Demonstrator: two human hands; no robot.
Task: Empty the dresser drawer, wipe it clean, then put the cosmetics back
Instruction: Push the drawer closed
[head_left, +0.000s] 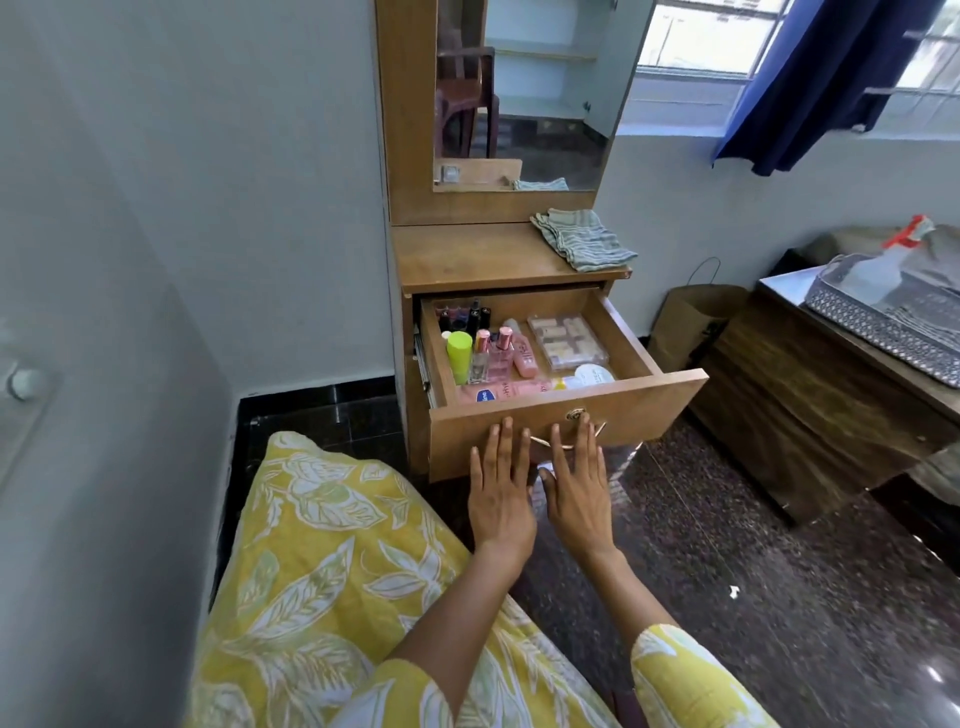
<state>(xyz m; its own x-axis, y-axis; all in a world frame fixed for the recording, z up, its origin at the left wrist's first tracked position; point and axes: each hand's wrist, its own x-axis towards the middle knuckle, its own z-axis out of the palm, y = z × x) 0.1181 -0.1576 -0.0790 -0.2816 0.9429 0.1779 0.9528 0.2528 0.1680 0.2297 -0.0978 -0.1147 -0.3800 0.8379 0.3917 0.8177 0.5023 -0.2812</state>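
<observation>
- Two flat, spread hands, the left hand (500, 493) and the right hand (577, 486), held nothing; their fingertips lay against the front of the drawer (644, 402) by its metal handle (566, 444).
- That wooden drawer stood pulled out of the dresser (467, 260), just beyond both hands.
- Inside stood cosmetics: a lime-capped bottle (459, 356), pink bottles (498, 353), a clear case (569, 340) and a white jar (595, 375).
- Labels were too blurred to read.
- On the dresser top lay a striped cloth (582, 245).
</observation>
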